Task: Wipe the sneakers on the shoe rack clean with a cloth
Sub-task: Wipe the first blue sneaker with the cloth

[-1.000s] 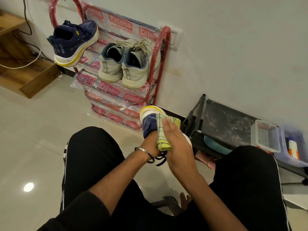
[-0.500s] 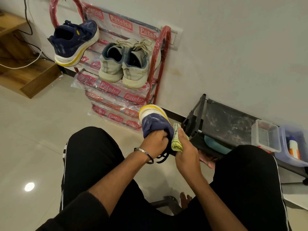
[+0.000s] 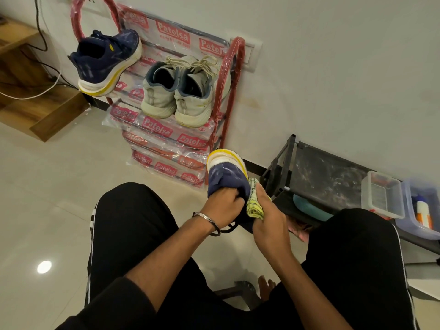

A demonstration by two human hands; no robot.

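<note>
A navy sneaker (image 3: 226, 173) with a white and yellow sole is held up between my knees, toe pointing away. My left hand (image 3: 222, 206) grips its upper from the left. My right hand (image 3: 266, 219) holds a folded yellow-green cloth (image 3: 254, 201) pressed against the shoe's right side. On the red shoe rack (image 3: 220, 103) wrapped in printed plastic, the matching navy sneaker (image 3: 107, 60) sits at the top left. A pair of pale grey sneakers (image 3: 181, 94) stands one shelf lower.
A low black rack (image 3: 316, 172) stands against the wall at right, with a clear plastic box (image 3: 382, 194) and a bluish tub holding a bottle (image 3: 423, 210). Wooden steps (image 3: 31, 98) and cables lie at left. My black-trousered legs fill the foreground over a glossy tiled floor.
The cloth moved from the top of the held sneaker down onto its right side, and my right hand shifted right and lower. My left hand kept its grip.
</note>
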